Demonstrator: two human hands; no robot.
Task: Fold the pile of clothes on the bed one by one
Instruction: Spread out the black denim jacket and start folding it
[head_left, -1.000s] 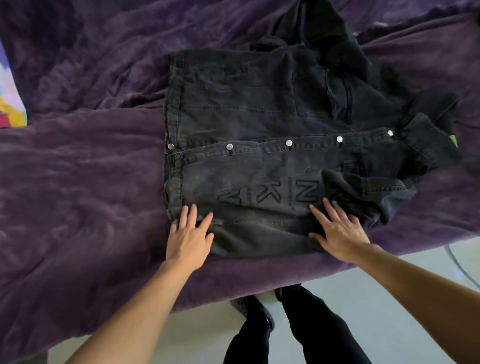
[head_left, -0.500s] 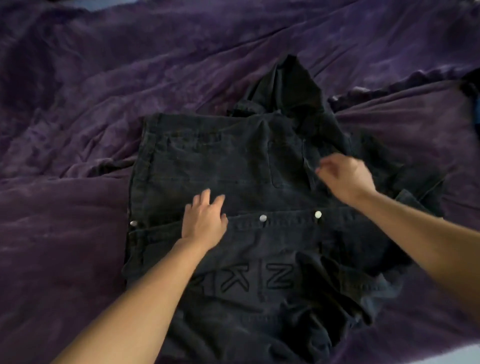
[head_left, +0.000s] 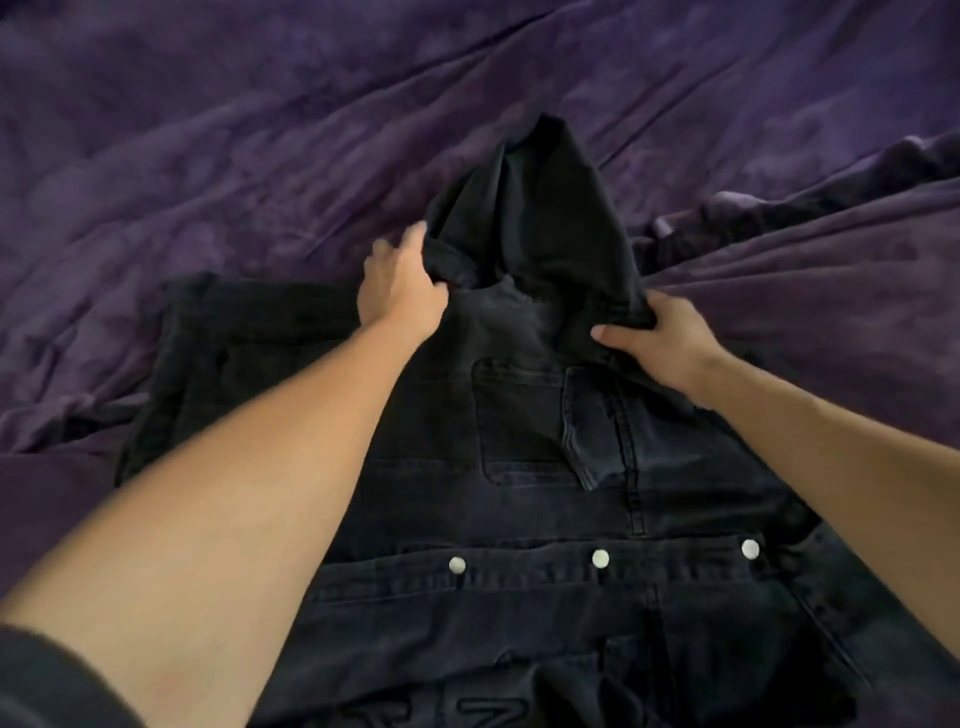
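A black denim jacket lies spread on the purple bed cover, its row of silver snap buttons running across near me. One sleeve sticks out from the far side, bunched and raised. My left hand grips the left edge of that sleeve, with the fingertips hidden in the cloth. My right hand pinches its right edge where it meets the jacket body, thumb on top. Raised letters on the jacket show at the bottom edge.
The purple bed cover is rumpled all around the jacket, with a thick fold running at the right. A dark sleeve cuff of my own left arm shows at the bottom left corner.
Both hands have moved from the jacket's near edge across it to the far sleeve and taken hold of it. The view has shifted forward over the bed.
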